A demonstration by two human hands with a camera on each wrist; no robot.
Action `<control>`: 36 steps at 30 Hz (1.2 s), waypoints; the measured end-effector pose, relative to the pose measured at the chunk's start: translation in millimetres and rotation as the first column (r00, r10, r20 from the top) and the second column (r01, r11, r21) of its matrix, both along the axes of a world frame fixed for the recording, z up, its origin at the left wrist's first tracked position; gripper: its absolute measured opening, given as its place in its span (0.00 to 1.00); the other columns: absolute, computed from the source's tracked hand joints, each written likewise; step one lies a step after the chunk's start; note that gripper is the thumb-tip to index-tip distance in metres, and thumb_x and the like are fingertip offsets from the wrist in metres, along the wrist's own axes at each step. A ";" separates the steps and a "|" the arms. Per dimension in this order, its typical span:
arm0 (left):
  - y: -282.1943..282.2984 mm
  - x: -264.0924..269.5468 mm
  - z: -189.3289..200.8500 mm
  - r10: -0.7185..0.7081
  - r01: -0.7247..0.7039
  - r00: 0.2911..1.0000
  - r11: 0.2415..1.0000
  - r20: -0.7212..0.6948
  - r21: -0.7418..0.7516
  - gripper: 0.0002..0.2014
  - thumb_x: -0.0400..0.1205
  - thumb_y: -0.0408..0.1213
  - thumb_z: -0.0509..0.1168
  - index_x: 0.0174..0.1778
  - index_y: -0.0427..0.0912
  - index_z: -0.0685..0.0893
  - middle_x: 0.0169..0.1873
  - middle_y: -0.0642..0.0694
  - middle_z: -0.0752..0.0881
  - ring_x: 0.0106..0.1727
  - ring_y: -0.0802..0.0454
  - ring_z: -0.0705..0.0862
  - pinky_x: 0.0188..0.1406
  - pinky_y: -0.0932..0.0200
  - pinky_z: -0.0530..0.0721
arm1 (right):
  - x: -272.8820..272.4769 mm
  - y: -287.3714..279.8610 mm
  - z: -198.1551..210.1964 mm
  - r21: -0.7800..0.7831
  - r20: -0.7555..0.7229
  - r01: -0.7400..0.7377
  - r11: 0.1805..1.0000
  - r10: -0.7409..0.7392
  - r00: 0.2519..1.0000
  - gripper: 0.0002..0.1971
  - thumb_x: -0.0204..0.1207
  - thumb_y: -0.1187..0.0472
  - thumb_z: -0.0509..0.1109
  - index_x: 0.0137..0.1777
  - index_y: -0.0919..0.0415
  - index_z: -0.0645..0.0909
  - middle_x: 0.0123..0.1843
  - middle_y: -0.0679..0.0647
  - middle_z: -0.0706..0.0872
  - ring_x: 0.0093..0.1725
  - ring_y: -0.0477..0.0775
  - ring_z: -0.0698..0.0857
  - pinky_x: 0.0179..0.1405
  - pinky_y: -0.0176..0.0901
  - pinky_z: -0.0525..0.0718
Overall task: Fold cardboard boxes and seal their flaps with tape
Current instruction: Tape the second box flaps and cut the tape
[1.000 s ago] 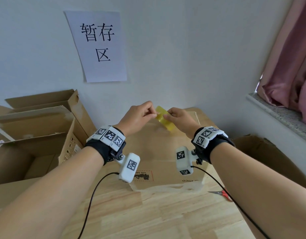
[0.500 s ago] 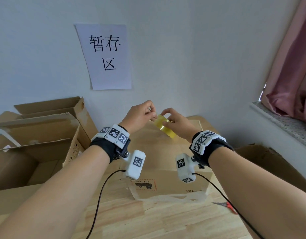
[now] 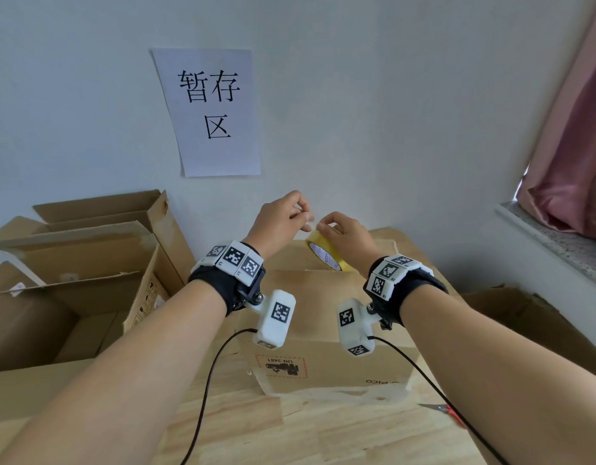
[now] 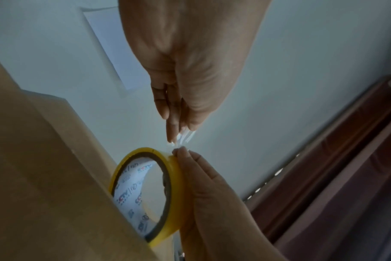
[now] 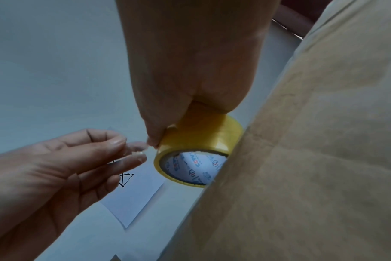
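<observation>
both hands rose; right hand [image 3: 345,237] grips tape roll [image 3: 324,255], left hand [image 3: 283,220] pinches its free end.

Both hands raised, left hand [image 3: 283,218] fingertips pinched, right hand [image 3: 348,238] curled

Wall sheet [image 3: 212,110] reads "暂存区"; cardboard box [image 3: 333,360] shows "UN 3481", "PICO".

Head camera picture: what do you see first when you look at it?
First come the two hands meeting in the middle: the right hand grips a yellow tape roll over a closed cardboard box, and the left hand pinches the tape's loose end. Above them, a white paper sign with big black characters hangs on the wall.
</observation>
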State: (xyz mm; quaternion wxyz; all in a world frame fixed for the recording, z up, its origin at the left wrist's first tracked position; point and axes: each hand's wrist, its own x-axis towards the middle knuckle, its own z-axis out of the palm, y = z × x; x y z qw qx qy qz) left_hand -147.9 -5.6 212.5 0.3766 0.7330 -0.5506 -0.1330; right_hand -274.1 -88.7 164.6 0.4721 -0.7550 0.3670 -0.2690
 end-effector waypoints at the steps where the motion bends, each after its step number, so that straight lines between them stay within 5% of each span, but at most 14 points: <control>1: 0.1 2.0 -0.5 0.011 -0.011 1.000 1.000 -0.020 0.001 0.03 0.83 0.37 0.62 0.48 0.43 0.80 0.45 0.50 0.90 0.39 0.63 0.89 0.45 0.67 0.81 | 0.6 -0.5 -0.8 -0.004 0.002 0.002 1.000 -0.002 1.000 0.07 0.82 0.51 0.63 0.47 0.52 0.78 0.36 0.49 0.79 0.36 0.49 0.76 0.32 0.37 0.69; 4: 2.1 18.3 -3.1 0.078 -0.082 0.995 0.995 0.069 0.055 0.16 0.84 0.39 0.60 0.69 0.50 0.75 0.66 0.48 0.81 0.52 0.52 0.89 0.61 0.53 0.81 | -0.5 -2.3 -3.6 -0.009 0.016 0.029 1.000 -0.029 0.999 0.07 0.81 0.53 0.63 0.46 0.54 0.79 0.30 0.48 0.75 0.30 0.47 0.72 0.31 0.37 0.68; 6: 10.1 33.9 -5.0 0.147 -0.157 0.979 0.986 0.140 0.063 0.26 0.86 0.39 0.58 0.80 0.49 0.61 0.79 0.48 0.67 0.70 0.46 0.78 0.73 0.52 0.71 | -3.0 -5.5 -5.2 0.002 0.043 0.065 0.998 -0.065 0.997 0.06 0.81 0.54 0.63 0.45 0.54 0.78 0.29 0.48 0.73 0.30 0.48 0.71 0.31 0.38 0.68; 8: 22.0 45.0 -16.7 0.116 -0.157 0.975 0.964 0.187 0.216 0.26 0.87 0.40 0.55 0.82 0.46 0.59 0.82 0.48 0.60 0.80 0.47 0.65 0.77 0.54 0.61 | -5.1 -7.5 -6.5 0.019 0.062 0.079 0.997 -0.080 0.995 0.06 0.81 0.55 0.63 0.45 0.55 0.78 0.29 0.47 0.73 0.30 0.49 0.71 0.32 0.38 0.69; 11: 37.9 43.1 -54.1 -0.068 -0.040 0.983 0.827 0.172 0.560 0.22 0.90 0.46 0.47 0.81 0.49 0.62 0.84 0.45 0.50 0.83 0.45 0.56 0.79 0.54 0.54 | -4.6 -4.5 -8.0 0.031 0.092 0.077 0.997 -0.079 0.993 0.06 0.81 0.55 0.63 0.45 0.56 0.78 0.30 0.48 0.74 0.31 0.49 0.71 0.32 0.39 0.70; 15: 42.0 36.7 -85.3 0.058 -0.087 0.996 0.862 0.074 0.500 0.26 0.89 0.51 0.42 0.82 0.46 0.62 0.84 0.46 0.50 0.84 0.48 0.52 0.81 0.54 0.48 | -4.2 -0.3 -14.0 0.046 0.129 0.100 0.994 -0.105 0.986 0.07 0.81 0.54 0.62 0.44 0.52 0.78 0.32 0.48 0.78 0.32 0.50 0.73 0.35 0.40 0.73; 19: 38.3 38.9 -99.0 0.033 -0.082 0.994 0.867 0.108 0.492 0.25 0.89 0.49 0.44 0.83 0.46 0.57 0.84 0.43 0.48 0.84 0.45 0.51 0.82 0.52 0.47 | -14.6 -1.5 -10.5 0.097 0.171 0.162 0.982 -0.176 0.969 0.09 0.81 0.54 0.63 0.39 0.46 0.77 0.31 0.48 0.76 0.30 0.48 0.72 0.32 0.39 0.71; 27: 43.9 30.1 -103.4 0.181 -0.182 0.982 0.887 0.043 0.424 0.28 0.88 0.48 0.50 0.84 0.49 0.51 0.83 0.42 0.37 0.84 0.46 0.50 0.79 0.54 0.53 | -50.8 -6.1 -18.1 0.063 0.159 0.345 0.937 -0.350 0.923 0.06 0.78 0.53 0.64 0.45 0.51 0.80 0.34 0.49 0.80 0.33 0.50 0.75 0.37 0.42 0.75; 33: 59.4 33.6 -100.7 0.224 -0.170 0.972 0.884 -0.076 0.436 0.35 0.86 0.55 0.52 0.84 0.45 0.45 0.83 0.47 0.54 0.82 0.48 0.58 0.81 0.52 0.57 | -52.9 4.5 -21.3 0.008 0.150 0.365 0.931 -0.362 0.920 0.06 0.80 0.53 0.62 0.47 0.51 0.79 0.37 0.50 0.80 0.33 0.47 0.75 0.35 0.40 0.75; 36: 78.0 36.2 -108.0 0.239 -0.136 0.953 0.884 -0.184 0.447 0.44 0.75 0.69 0.58 0.83 0.57 0.46 0.80 0.51 0.65 0.76 0.48 0.70 0.76 0.45 0.70 | -55.0 7.8 -22.0 -0.010 0.152 0.370 0.929 -0.365 0.919 0.07 0.81 0.53 0.61 0.47 0.52 0.79 0.35 0.49 0.79 0.32 0.48 0.73 0.32 0.39 0.73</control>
